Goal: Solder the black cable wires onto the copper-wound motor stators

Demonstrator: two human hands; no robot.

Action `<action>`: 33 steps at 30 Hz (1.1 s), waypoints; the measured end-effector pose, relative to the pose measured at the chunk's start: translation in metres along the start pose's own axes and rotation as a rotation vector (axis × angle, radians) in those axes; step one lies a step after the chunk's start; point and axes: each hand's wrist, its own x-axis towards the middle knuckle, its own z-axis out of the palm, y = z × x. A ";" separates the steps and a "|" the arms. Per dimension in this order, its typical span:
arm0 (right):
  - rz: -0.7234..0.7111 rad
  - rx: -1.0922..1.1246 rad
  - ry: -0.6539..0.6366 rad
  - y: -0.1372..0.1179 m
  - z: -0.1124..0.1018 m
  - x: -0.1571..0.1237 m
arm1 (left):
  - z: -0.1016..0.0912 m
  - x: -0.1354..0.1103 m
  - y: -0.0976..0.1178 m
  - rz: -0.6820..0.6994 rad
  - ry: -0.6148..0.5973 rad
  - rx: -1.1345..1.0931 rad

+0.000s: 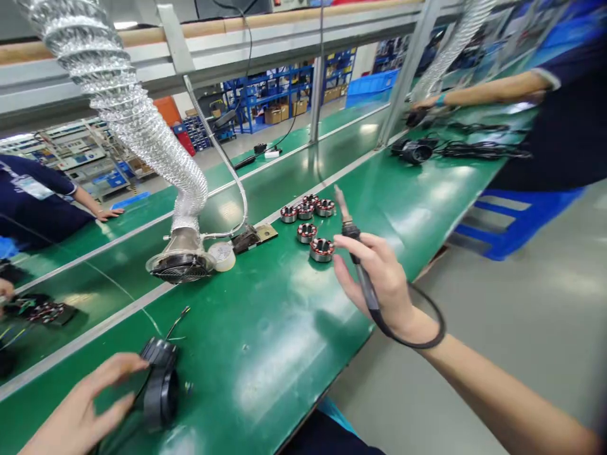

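Careful: your right hand [379,284] firmly grasps a soldering iron [353,232], its tip near the copper-wound stators [307,232], so a careless swing could scorch them. Your left hand [80,404] meets a black blower housing [161,395], its grip unclear; its thin wires [176,322] could snag.

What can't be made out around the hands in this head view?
Head view:
- soldering iron's grip: mostly hidden by the right hand
- black housing: partly hidden by the left hand, itself cut off by the bottom edge
- coil rings: windings too small to read
- co-worker's hand: what it holds is blurred
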 end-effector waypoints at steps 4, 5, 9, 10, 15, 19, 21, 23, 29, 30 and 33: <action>-0.089 -0.180 0.037 0.016 -0.007 0.000 | -0.010 0.053 0.032 0.011 0.084 0.187; -0.082 -0.199 0.038 0.020 -0.008 0.000 | -0.009 0.062 0.037 0.036 0.025 0.192; -0.044 -0.203 -0.028 0.029 -0.004 -0.001 | -0.003 0.087 0.040 -0.046 -0.230 0.298; -0.037 -0.182 -0.068 0.032 0.001 -0.002 | -0.002 0.093 0.037 -0.099 -0.266 0.319; -0.016 -0.016 -0.283 0.047 0.041 -0.017 | -0.009 0.113 0.007 -0.181 -0.363 0.235; 0.019 0.032 -0.382 0.059 0.069 -0.028 | -0.014 0.112 -0.010 -0.199 -0.387 0.330; 0.020 0.019 -0.393 0.061 0.077 -0.031 | -0.018 0.106 -0.016 -0.233 -0.346 0.376; 0.006 0.008 -0.388 0.060 0.081 -0.033 | -0.023 0.098 -0.021 -0.264 -0.271 0.428; -0.034 0.029 -0.338 0.037 0.082 -0.037 | -0.036 0.065 -0.023 -0.379 0.258 0.607; -0.038 0.062 -0.335 0.029 0.081 -0.038 | -0.033 0.058 -0.016 -0.342 0.395 0.618; -0.039 0.241 -0.370 -0.004 0.079 -0.041 | -0.009 0.034 0.024 -0.125 0.651 0.486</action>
